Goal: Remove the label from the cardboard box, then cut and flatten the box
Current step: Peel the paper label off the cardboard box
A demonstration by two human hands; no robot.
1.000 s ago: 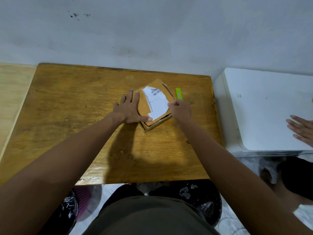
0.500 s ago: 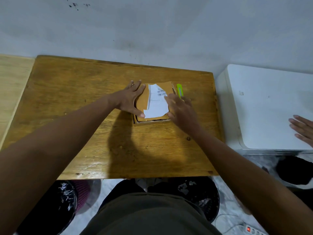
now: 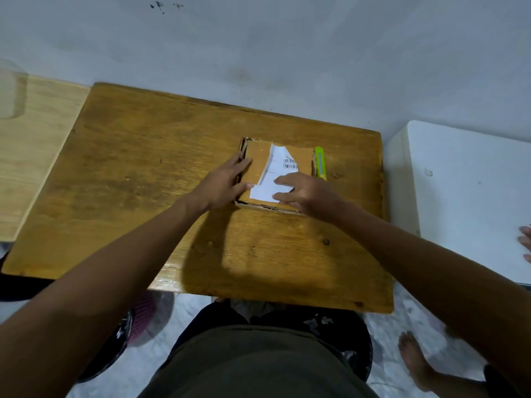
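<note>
— What's on the wooden bench [image 3: 143, 173]?
— I see the cardboard box [image 3: 258, 165] lying flat, label [image 3: 273, 179] still on. Left hand [image 3: 222, 185] presses its edge, fingers straight; right hand [image 3: 304, 191] rests flat on the label.

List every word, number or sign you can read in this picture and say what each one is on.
No text here reads clearly.
White label on the cardboard box: two barcodes and faint print lines, too small and blurred to read.
Green cutter beside the box: no marking visible.
Wooden table and white surface to the right: no writing.
</note>
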